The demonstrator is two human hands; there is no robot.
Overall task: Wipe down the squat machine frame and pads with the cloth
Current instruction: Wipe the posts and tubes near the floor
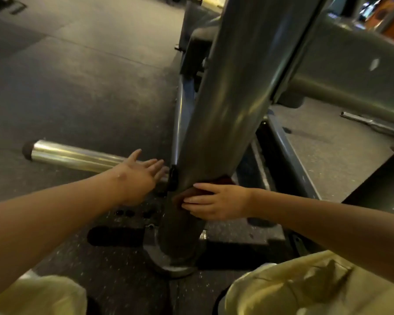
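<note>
Chrome peg (73, 155) sits low over the floor. Left hand (137, 178) hovers above it, fingers spread, holding nothing, just beside frame post (225, 110). Right hand (216, 201) - fingers flat - presses dark red cloth (183, 196) against post's lower sect., above base plate (168, 264).

Two hands are showing, left hand (137, 176) and right hand (216, 202); one cloth (223, 179); one frame post (225, 110); two chrome bars (73, 155).

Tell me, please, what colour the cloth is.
The cloth is dark red, clearest in the head view.
</note>
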